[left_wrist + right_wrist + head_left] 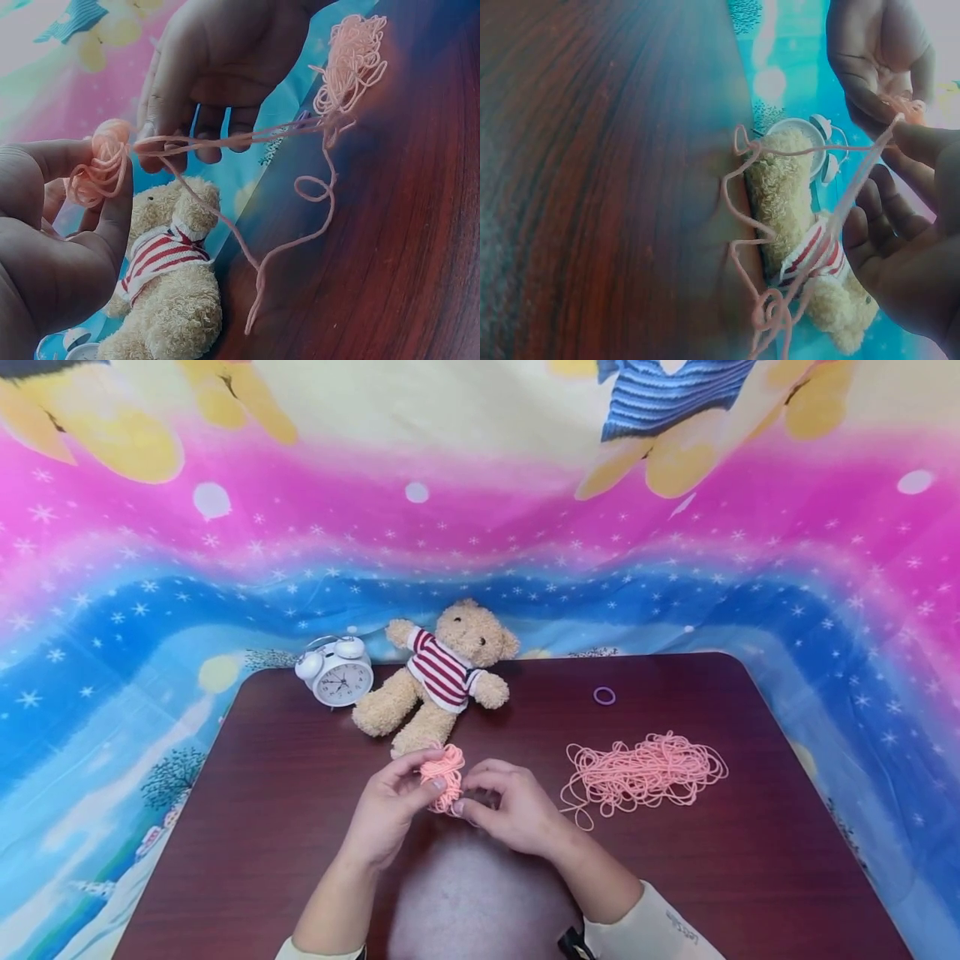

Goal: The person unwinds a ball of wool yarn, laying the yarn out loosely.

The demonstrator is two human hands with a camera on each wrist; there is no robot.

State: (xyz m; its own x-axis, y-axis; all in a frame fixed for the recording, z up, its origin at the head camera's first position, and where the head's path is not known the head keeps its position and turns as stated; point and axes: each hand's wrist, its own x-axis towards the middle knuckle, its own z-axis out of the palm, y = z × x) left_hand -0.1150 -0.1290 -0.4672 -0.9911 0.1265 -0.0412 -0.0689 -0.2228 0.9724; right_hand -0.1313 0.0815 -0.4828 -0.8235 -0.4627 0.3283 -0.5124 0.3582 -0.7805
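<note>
A small wound bundle of peach-pink yarn [442, 768] is pinched between the thumb and fingers of my left hand [384, 814], above the table near its middle. Close on its right, my right hand [521, 810] pinches yarn strands [247, 139] between thumb and forefinger, its other fingers loosely bent. In the left wrist view these strands run from the bundle past the right fingertips toward a loose heap of the same yarn [648, 770] on the table's right side. One slack strand dangles below the hands in a loop [739, 187] in the right wrist view.
Behind the hands a teddy bear [442, 672] in a red-and-white striped shirt lies on the dark wooden table [285, 843]. A white twin-bell alarm clock [342, 681] stands left of it. A purple ring [604, 696] lies behind the yarn heap. A printed cloth [465, 552] hangs around the table.
</note>
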